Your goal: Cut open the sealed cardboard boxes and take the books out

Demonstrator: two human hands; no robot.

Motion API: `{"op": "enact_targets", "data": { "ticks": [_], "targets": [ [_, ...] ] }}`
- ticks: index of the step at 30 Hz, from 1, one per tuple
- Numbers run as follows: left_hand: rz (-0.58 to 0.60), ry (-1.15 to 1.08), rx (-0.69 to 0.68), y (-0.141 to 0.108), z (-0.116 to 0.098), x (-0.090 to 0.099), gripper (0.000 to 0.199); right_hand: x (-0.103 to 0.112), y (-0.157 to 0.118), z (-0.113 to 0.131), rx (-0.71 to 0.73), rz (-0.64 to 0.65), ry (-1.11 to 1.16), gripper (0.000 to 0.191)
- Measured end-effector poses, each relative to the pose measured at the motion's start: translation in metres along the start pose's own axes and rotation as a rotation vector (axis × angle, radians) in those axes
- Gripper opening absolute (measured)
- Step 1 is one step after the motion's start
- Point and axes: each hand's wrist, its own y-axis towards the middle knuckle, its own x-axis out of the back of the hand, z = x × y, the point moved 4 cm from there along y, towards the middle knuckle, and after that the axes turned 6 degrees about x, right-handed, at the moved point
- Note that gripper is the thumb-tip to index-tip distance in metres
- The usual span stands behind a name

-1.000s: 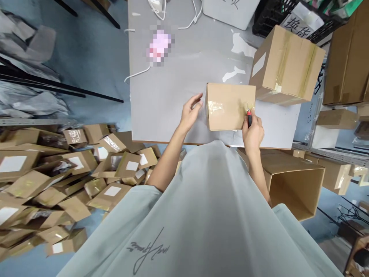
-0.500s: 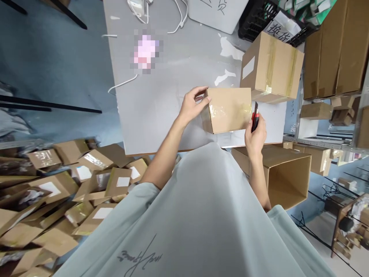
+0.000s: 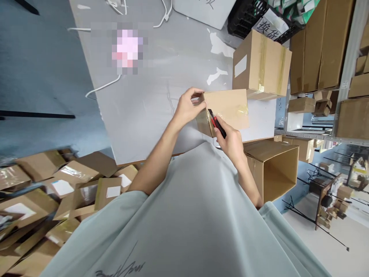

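A small brown cardboard box (image 3: 227, 104) with clear tape on its ends lies on the grey table (image 3: 138, 104) in front of me. My left hand (image 3: 188, 105) grips the box at its left end, thumb on the near side and fingers over the far corner. In my right hand (image 3: 230, 140) is a red and black utility knife (image 3: 217, 124), held over the box. Its tip points at the taped left edge of the box, close to my left thumb; whether the blade touches the tape I cannot tell.
A larger taped carton (image 3: 262, 65) stands behind on the right, near a black crate (image 3: 248, 19). An open carton (image 3: 281, 169) sits below the table's right edge. Many cartons (image 3: 98, 192) are heaped on the floor at left. White cables (image 3: 103, 85) lie by a blurred pink item (image 3: 127, 48).
My right hand has brought the utility knife from the box's right end across to its left end. My left hand keeps its hold on the box. The view has shifted slightly.
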Motion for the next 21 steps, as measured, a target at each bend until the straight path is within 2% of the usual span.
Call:
{"op": "enact_targets", "data": {
  "ticks": [3,12,17,21],
  "targets": [
    [0.003,-0.009,-0.007,-0.001,0.001,0.001,0.035,-0.003,0.007,0.004,0.009,0.009,-0.03,0.055],
    [-0.006,-0.059,-0.018,0.0,0.009,-0.005,0.039,-0.003,0.007,0.017,-0.091,0.095,-0.196,0.058],
    [-0.008,-0.097,-0.014,-0.001,0.01,-0.002,0.041,-0.006,0.016,0.04,-0.197,0.237,-0.381,0.062],
    [-0.009,-0.097,-0.003,-0.004,0.014,0.002,0.043,-0.007,0.024,0.059,-0.203,0.321,-0.469,0.064]
  ]
}}
